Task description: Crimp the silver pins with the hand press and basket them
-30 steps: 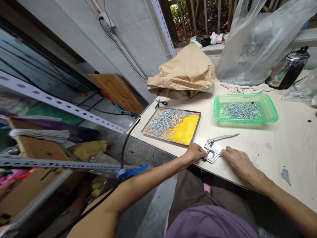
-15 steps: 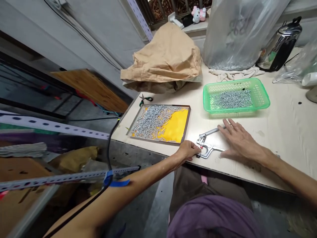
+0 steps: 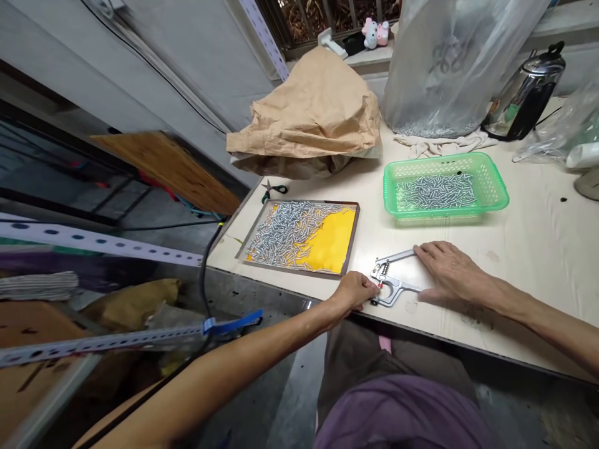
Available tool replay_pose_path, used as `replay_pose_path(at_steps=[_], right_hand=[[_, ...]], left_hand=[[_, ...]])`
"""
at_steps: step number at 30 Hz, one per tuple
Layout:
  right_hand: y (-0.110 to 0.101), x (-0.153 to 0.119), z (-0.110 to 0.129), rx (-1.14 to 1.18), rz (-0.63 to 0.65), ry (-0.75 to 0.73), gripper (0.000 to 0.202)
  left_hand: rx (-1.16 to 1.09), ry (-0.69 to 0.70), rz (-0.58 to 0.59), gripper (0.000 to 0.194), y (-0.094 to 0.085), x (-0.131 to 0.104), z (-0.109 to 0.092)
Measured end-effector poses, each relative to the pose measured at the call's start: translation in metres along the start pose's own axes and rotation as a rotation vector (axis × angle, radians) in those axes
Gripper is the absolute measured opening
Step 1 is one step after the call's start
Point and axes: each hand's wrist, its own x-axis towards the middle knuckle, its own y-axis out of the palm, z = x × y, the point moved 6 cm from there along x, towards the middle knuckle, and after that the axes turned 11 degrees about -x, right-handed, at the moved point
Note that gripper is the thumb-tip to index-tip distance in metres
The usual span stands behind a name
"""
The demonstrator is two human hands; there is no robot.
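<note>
Silver snap-fastener pliers [image 3: 394,289] with a spring and a C-shaped jaw lie on the table near its front edge. My left hand [image 3: 354,292] pinches at the jaw, beside a small red part; whatever sits between the fingertips is too small to make out. At the handle side, my right hand [image 3: 452,269] has its fingers together over the end of the upper handle and its thumb by the lower one. The handles stand apart. Left of the pliers is a shallow tray [image 3: 333,240] with a yellow bottom, partly covered by small silver metal pins [image 3: 281,234].
A green plastic basket [image 3: 447,213] with more silver pins stands behind the right hand. Scissors [image 3: 274,189] lie behind the tray. Farther back are a brown paper bag [image 3: 313,106], a large clear plastic bag [image 3: 444,75] and a kettle [image 3: 526,93]. A black cable [image 3: 206,274] hangs at left.
My right hand's spread fingers have come together and settled on the upper handle's end. My left hand keeps its pinch at the jaw. The view has shifted slightly.
</note>
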Motion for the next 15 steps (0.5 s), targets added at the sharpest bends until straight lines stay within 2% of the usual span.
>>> replay_pose_path(at_steps=[4, 10, 12, 15], right_hand=[[-0.004, -0.003, 0.004, 0.03, -0.03, 0.003, 0.072], [-0.006, -0.011, 0.013, 0.078, 0.031, 0.031, 0.047], [-0.007, -0.013, 0.015, 0.097, 0.013, 0.044, 0.042], [-0.004, -0.015, 0.019, 0.11, -0.019, 0.062, 0.044]], left_hand=[[-0.011, -0.01, 0.009, 0.014, 0.001, 0.0, 0.001], [0.014, 0.014, 0.008, 0.022, 0.0, 0.001, 0.007], [0.137, 0.157, -0.06, 0.026, -0.005, -0.002, 0.004], [0.406, 0.611, -0.213, 0.016, -0.003, -0.016, -0.019]])
